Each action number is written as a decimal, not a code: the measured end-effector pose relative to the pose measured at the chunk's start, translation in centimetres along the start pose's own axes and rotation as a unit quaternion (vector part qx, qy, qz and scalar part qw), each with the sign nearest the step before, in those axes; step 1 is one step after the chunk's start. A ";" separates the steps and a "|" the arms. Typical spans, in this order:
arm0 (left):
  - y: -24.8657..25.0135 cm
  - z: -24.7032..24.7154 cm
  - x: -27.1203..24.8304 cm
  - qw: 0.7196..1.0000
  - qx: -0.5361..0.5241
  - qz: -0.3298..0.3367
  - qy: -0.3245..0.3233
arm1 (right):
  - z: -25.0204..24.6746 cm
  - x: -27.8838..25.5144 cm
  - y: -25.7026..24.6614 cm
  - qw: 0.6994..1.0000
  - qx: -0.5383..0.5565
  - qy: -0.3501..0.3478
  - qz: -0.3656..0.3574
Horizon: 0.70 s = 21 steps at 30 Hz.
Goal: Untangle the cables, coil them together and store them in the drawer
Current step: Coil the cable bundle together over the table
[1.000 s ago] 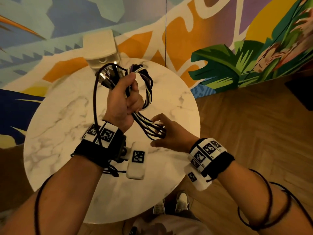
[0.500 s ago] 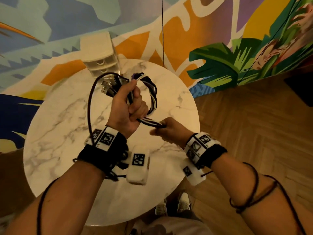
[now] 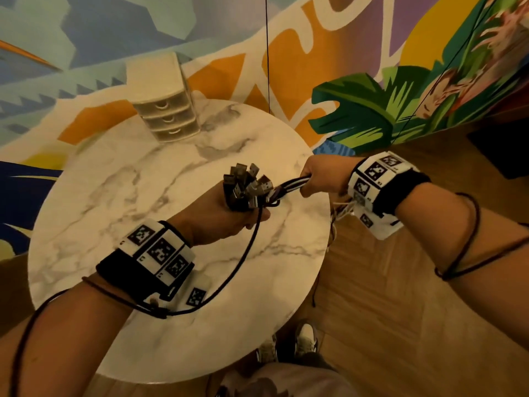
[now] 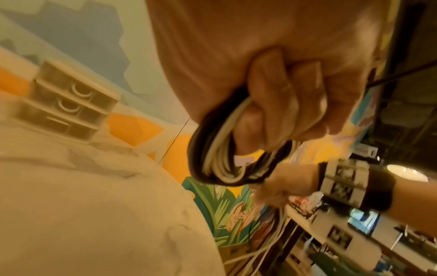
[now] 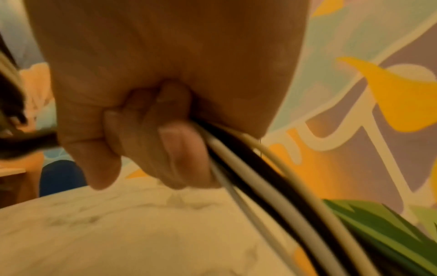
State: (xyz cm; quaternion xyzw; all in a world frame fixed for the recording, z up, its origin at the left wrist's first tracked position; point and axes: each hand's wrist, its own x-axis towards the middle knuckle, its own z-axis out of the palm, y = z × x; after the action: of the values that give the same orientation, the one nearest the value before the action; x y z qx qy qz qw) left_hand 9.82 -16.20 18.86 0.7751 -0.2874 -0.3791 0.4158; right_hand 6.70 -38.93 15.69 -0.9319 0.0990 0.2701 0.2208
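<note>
A bundle of black and white cables (image 3: 289, 187) stretches between my two hands above the round marble table (image 3: 114, 196). My left hand (image 3: 229, 216) grips the bundle near its USB plugs (image 3: 246, 184), which fan out above the fist; in the left wrist view its fingers (image 4: 283, 104) curl round a loop of cables (image 4: 220, 164). My right hand (image 3: 320, 176) holds the cables at the table's right edge, fingers (image 5: 179, 149) wrapped round the strands (image 5: 260, 186). Loose ends hang below the right wrist. A small cream drawer unit (image 3: 166, 107) stands at the table's far side with its drawers closed.
The painted wall (image 3: 315, 53) rises right behind the table. Wooden floor (image 3: 400, 310) lies to the right and below. My shoes (image 3: 303, 339) show under the table's near edge. A thin black sensor cable (image 3: 240, 262) loops from my left hand to the wrist band.
My right hand has pulled the cables out to the right and up, stretching the bundle. The left hand dropped lower and turned, so the plugs now point up. The drawer unit is now uncovered.
</note>
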 end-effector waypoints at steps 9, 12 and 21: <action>-2.3 1.8 2.8 0.974 0.106 0.070 0.187 | -1.0 -1.9 -3.2 0.961 0.253 0.095 -0.062; -2.1 1.6 3.7 0.967 0.070 0.090 0.227 | -0.2 -2.1 -4.2 0.930 0.333 0.136 -0.072; -1.5 2.3 4.5 0.958 -0.080 0.086 0.262 | 1.8 -2.8 -6.1 0.898 0.390 0.174 -0.102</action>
State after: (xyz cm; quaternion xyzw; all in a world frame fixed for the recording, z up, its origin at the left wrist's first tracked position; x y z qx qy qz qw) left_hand 10.58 -19.89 15.11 0.7838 -0.2031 -0.1473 0.5681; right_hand 5.45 -32.51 18.07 -0.8084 0.1380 0.0190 0.5719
